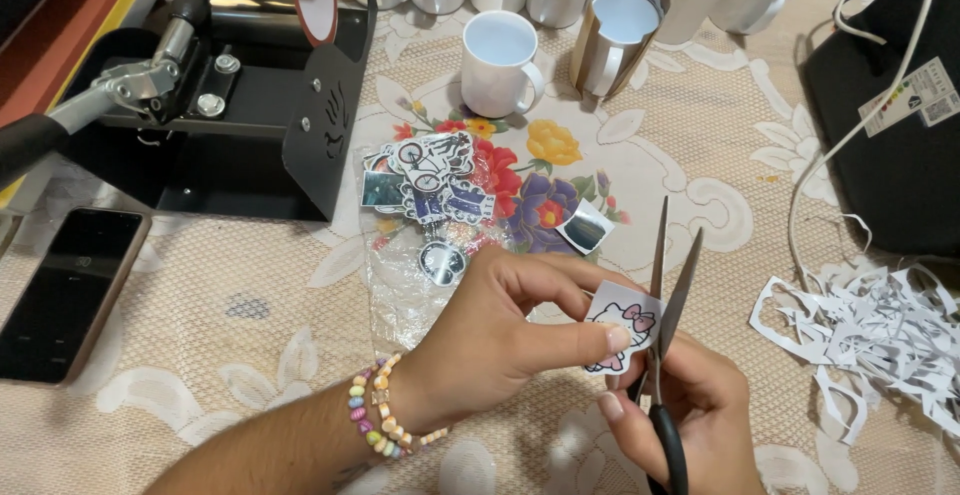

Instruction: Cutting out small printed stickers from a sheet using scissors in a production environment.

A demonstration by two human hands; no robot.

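near the table's front edge, the left hand (pixel 500 330) pinches a small white cartoon-cat paper cutout (pixel 622 327); the right hand (pixel 690 405) grips black-handled steel scissors (pixel 668 295), blades apart. best turning the paper, short snips.

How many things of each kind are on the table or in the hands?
White mugs: at least 9, some cut off by the frame
Scissors: 1
Phone: 1
Mug press: 1
Cartoon cutout in the left hand: 1
Total: at least 13

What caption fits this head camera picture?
Left hand holds a cartoon sticker while right hand cuts it with scissors.
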